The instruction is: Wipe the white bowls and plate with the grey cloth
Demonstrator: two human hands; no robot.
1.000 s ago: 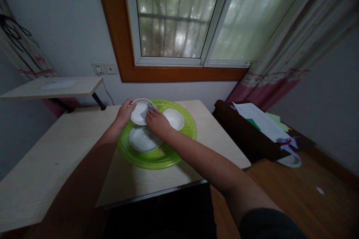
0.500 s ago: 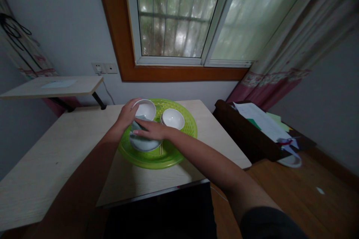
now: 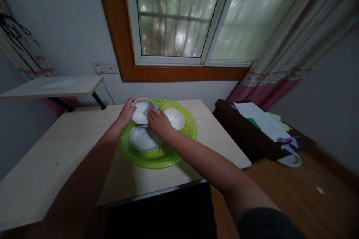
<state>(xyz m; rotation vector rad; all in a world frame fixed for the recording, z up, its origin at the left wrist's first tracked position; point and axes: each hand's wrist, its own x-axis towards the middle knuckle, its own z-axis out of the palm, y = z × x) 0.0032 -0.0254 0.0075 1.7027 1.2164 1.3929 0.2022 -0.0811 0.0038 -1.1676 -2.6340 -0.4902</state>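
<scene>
My left hand grips the left rim of a white bowl, thumb on the near side. My right hand presses a grey-blue cloth against the bowl's right inner side; part of the cloth hangs under the bowl's near edge. Just below the bowl lies a plate with a pale grey surface. To the right of my right hand sits another white bowl. The tips of a pair of chopsticks show beside the plate. All of these are over a round green tray with a perforated rim.
The tray stands on a pale wooden table. A small raised shelf stands on its left end. A window is behind. To the right, papers lie on a dark brown piece of furniture.
My right hand has moved from over the plate up to the bowl, taking the cloth with it. My left hand has shifted its hold, and the bowl is tilted slightly differently.
</scene>
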